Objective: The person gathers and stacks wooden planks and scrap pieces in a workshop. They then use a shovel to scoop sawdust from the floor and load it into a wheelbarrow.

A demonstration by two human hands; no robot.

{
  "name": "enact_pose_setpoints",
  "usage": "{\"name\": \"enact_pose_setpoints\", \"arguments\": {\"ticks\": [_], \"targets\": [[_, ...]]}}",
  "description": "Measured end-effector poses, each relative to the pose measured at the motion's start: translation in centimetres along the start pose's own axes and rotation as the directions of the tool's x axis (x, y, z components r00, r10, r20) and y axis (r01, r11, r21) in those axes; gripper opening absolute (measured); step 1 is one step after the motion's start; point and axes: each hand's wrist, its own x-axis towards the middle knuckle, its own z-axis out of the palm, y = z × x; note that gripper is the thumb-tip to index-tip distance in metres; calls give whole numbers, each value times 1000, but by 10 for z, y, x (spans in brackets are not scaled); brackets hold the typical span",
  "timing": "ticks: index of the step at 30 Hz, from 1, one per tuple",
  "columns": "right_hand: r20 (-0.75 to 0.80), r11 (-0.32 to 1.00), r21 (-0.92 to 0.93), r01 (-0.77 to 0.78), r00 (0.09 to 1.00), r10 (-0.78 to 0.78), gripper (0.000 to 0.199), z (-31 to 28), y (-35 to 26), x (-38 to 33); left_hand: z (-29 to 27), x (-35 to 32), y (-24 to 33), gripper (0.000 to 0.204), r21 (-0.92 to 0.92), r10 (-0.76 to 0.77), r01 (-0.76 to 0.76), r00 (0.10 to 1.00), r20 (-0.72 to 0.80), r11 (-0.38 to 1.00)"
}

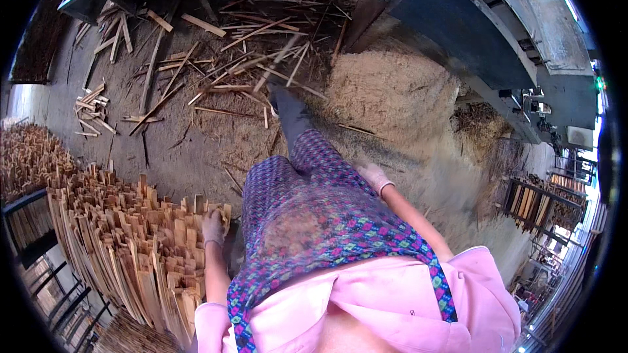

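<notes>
Wood slats [140, 248] stacked left; sawdust heap [386, 95], scattered sticks [255, 59] ahead

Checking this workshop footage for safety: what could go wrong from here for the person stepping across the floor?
Loose wood strips lie scattered where the raised foot is heading, so a trip or slip seems possible. The left hand hangs right beside the jagged ends of the stacked wood slats; even gloved, it might catch a splinter or topple some. The sawdust pile beside the path may give soft, uneven footing.
</notes>
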Motion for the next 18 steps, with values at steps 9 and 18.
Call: {"name": "enact_pose_setpoints", "arguments": {"ticks": [9, 18], "targets": [[258, 963, -153, -221, 932, 255, 40, 13, 13, -15, 5, -21, 90, 52, -187, 102, -101, 995, -6, 977], [238, 900, -434, -50, 957, 168, 38, -66, -2, 67, 48, -100, -53, 40, 454, -2, -104, 974, 227, 885]]}}
